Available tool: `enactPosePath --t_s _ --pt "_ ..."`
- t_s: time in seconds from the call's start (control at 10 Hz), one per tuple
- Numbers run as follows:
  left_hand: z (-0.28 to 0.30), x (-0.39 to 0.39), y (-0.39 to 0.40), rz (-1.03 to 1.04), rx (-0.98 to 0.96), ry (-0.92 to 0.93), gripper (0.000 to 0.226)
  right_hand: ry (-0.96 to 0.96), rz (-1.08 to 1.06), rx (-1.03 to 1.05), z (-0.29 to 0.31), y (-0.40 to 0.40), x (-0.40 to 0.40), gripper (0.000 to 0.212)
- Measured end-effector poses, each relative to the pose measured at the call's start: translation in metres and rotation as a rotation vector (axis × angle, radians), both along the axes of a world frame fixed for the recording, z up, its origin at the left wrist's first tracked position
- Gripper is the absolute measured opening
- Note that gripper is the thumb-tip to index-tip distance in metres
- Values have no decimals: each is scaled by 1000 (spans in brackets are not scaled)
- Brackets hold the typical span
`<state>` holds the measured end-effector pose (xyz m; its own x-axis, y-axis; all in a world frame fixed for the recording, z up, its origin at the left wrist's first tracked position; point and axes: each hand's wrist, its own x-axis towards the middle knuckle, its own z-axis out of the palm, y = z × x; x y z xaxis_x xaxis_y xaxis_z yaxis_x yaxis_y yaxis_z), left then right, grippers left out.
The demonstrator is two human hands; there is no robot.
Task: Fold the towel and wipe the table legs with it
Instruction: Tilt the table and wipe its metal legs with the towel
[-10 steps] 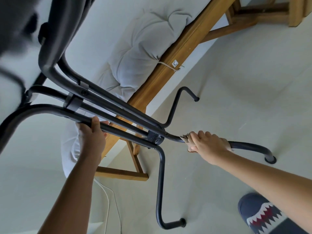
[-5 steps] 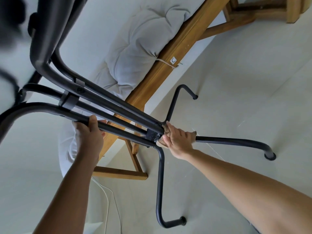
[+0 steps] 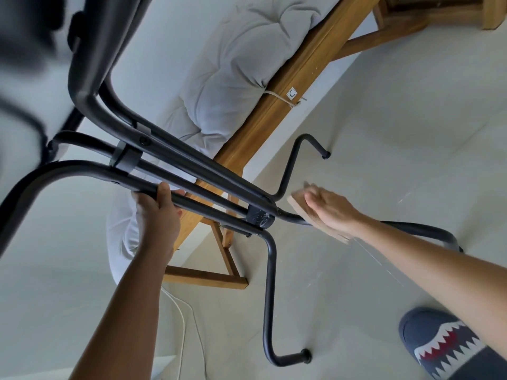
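Two hands working on the black tubular table legs [image 3: 208,182], seen from above against the pale floor [image 3: 384,133]. Left hand [image 3: 156,212] wrapping around the nearest tube, grip fully closed on it, fingers curling over the top, just short of the black joint [image 3: 260,215] where the tubes are meeting. Right hand [image 3: 329,209] lying flat, fingers stretched out and blurred, pressing the folded tan towel [image 3: 301,208] down on the leg running out to the right from that joint; grip wide, palm on the cloth rather than clenching, thumb hidden, so whether anything is pinching under the tube cannot be told. Towel sitting between palm and tube, one corner poking out past the fingertips, another edge showing below the wrist. Remaining feet splaying out on the floor: far foot [image 3: 325,154] near the wooden bench [image 3: 288,105], near foot [image 3: 306,356] toward the bottom. Grey cushion [image 3: 233,64] resting on that bench. Shark-patterned slipper [image 3: 444,349] standing at the bottom right corner. White cable [image 3: 182,319] trailing over the floor beside the left forearm.
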<state>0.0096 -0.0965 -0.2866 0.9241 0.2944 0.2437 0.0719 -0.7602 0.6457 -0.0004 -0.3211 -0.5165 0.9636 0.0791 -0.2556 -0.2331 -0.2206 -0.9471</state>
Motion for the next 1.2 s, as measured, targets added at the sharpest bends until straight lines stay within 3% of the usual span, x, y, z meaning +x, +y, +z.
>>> enactPosePath --t_s 0.1,0.2,0.4,0.5,0.6,0.7,0.8,0.9,1.0,1.1,1.2 --pt "-1 -2 2 0 8 9 39 -67 19 362 43 19 35 59" --pt "-3 -5 -2 -2 -35 16 40 56 301 285 82 49 59 39" --pt "4 -9 -11 6 -154 29 39 162 222 -180 78 71 86 38" --pt "5 -5 -8 4 -160 25 38 66 268 -360 80 66 83 41" --pt "4 -3 -7 3 -147 46 37 23 271 -413 78 65 80 49" --pt "5 -6 -10 1 -152 50 38 80 199 -296 74 64 76 37" --pt "4 -7 -12 -2 -163 47 39 211 71 50 53 36 75 10" --pt "3 -6 -12 5 -168 34 40 431 153 578 49 15 66 25" --pt "2 -4 -10 6 -182 37 39 411 424 838 59 35 64 30" --pt "3 -5 -11 3 -167 49 40 448 414 606 63 64 70 38" --pt "4 -6 -15 10 -145 59 44 86 282 -41 61 81 97 26"
